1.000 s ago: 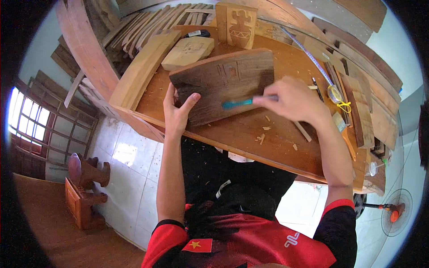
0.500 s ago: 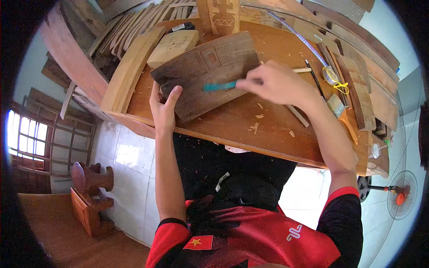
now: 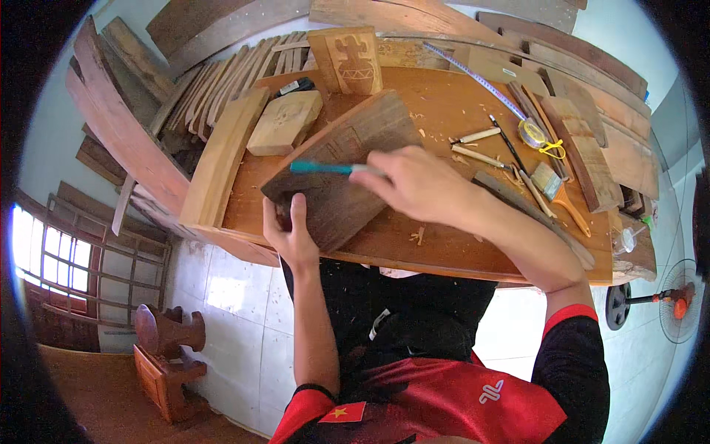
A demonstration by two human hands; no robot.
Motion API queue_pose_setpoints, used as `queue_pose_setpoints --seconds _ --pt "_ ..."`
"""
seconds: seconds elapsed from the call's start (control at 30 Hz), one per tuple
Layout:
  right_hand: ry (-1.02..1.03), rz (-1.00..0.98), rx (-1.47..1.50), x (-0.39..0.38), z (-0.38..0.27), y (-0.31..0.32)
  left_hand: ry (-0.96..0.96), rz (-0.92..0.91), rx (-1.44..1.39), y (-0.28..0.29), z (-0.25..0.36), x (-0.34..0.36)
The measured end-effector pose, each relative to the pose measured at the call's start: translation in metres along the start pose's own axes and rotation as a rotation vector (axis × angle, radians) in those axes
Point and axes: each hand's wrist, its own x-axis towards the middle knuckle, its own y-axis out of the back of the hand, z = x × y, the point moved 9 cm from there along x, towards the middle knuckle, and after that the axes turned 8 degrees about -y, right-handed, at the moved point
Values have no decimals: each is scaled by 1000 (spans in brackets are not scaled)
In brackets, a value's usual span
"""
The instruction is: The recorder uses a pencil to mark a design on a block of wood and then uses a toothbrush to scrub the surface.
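Note:
A dark wooden board point(image 3: 340, 214) with carved marks lies angled across the desk point(image 3: 444, 244), its left end at the front edge. My left hand point(image 3: 291, 233) grips that lower left end, thumb on the face and fingers along the edge. My right hand point(image 3: 407, 181) holds a teal-handled tool point(image 3: 320, 168), possibly a small brush, over the board's upper left part. Behind the board stand a carved light panel point(image 3: 355, 59) and a pale carved block point(image 3: 285, 122). Slim chisels point(image 3: 481, 159), a paintbrush point(image 3: 562, 200) and a tape measure point(image 3: 531, 133) lie to the right among wood shavings.
A long plank point(image 3: 222, 159) runs along the desk's left side, with more stock point(image 3: 592, 155) stacked right and behind. A window point(image 3: 44, 251) and wooden furniture point(image 3: 166, 385) are at the lower left. A fan point(image 3: 673, 303) stands at the right.
The board has turned more steeply, its left end and my left hand now lower in view. The teal tool in my right hand has moved left along the board.

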Motion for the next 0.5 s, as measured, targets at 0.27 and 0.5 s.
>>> queue_pose_setpoints --seconds 0.27,0.5 --pt "13 -98 58 -15 -11 18 -51 -3 84 -40 62 -7" --pt "100 18 492 -5 16 101 -106 -245 341 -83 82 -4"
